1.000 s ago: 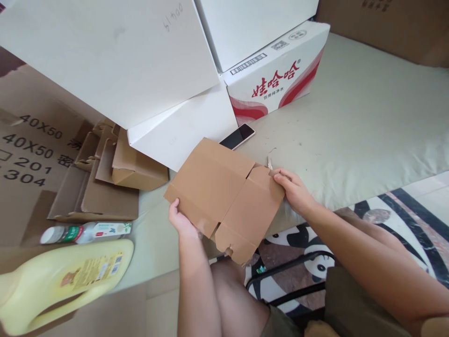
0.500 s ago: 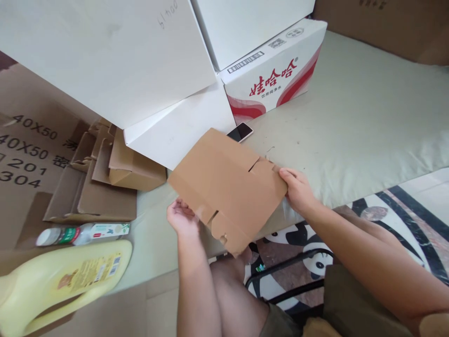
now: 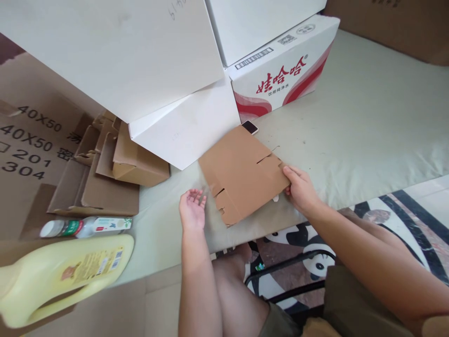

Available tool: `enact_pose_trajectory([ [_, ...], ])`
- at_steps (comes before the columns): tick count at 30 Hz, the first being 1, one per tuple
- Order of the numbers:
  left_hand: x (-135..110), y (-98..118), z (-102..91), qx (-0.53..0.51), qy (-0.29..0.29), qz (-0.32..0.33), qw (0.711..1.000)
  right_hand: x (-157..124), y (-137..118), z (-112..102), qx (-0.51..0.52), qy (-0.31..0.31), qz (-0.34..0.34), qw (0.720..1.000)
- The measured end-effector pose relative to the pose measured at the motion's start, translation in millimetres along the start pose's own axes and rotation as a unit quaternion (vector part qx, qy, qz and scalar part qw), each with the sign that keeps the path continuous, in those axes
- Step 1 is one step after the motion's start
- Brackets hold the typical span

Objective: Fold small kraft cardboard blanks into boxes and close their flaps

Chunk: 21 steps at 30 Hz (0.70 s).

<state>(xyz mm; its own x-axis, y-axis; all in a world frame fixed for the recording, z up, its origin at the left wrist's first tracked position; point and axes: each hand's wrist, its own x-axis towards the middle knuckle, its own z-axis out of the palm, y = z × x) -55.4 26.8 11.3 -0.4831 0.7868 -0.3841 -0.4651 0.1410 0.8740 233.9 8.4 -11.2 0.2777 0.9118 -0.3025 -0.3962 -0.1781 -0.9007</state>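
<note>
A flat brown cardboard box blank (image 3: 245,175) with slots and notched flaps lies tilted over the pale cloth-covered surface (image 3: 365,121). At its right corner, my right hand (image 3: 300,187) grips the edge, thumb on top and fingers beneath. My left hand (image 3: 193,208) is off the cardboard, just left of its notched edge, palm up with the fingers apart and nothing in them. Past the far corner of the cardboard, a phone (image 3: 250,127) is partly covered.
Large white boxes (image 3: 182,126) stand behind, beside a white-and-red water carton (image 3: 284,79). Folded brown boxes (image 3: 108,192), a small bottle (image 3: 87,226) and a yellow jug (image 3: 70,276) are at left. A black metal frame (image 3: 291,267) stands below the near edge.
My left hand has let go of the cardboard and opened. The cardboard has shifted right and lies lower and flatter, covering more of the phone; my right hand still grips its corner.
</note>
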Motion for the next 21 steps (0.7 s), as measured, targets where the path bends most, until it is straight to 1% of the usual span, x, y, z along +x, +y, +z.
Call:
enact_pose_trajectory([
  [3, -2.2, -2.8, 4.2, 0.012, 0.008, -0.048, 0.999, -1.4, 0.4, 0.5, 0.015, -0.005, 0.006, 1.0],
  [4, -3.3, -3.5, 5.9, 0.017, 0.0, -0.051, 0.999, -1.8, 0.3, 0.5, 0.018, -0.007, 0.008, 1.0],
  [8, -7.8, -6.2, 9.6, 0.02, -0.07, -0.025, 0.997, -2.4, -2.1, 0.7, 0.023, -0.019, 0.017, 0.999],
  [10, -8.9, -7.2, 8.9, 0.025, -0.094, -0.02, 0.995, -1.6, -3.8, 0.6, 0.026, -0.024, 0.022, 0.999],
  [13, -8.5, -8.2, 6.7, 0.03, -0.096, -0.01, 0.995, -0.9, -4.8, 0.5, 0.032, -0.037, 0.018, 0.999],
  [16, -7.9, -9.5, 6.1, 0.032, -0.097, -0.009, 0.995, -4.1, -2.3, 1.2, 0.01, -0.073, 0.014, 0.997],
  [19, -10.1, -11.7, 9.3, 0.033, -0.121, -0.011, 0.992, -10.9, 1.1, 3.7, -0.032, -0.114, 0.041, 0.992],
  [21, -13.0, -12.9, 12.9, 0.025, -0.13, -0.003, 0.991, -15.2, 0.7, 5.0, -0.009, -0.121, 0.057, 0.991],
])
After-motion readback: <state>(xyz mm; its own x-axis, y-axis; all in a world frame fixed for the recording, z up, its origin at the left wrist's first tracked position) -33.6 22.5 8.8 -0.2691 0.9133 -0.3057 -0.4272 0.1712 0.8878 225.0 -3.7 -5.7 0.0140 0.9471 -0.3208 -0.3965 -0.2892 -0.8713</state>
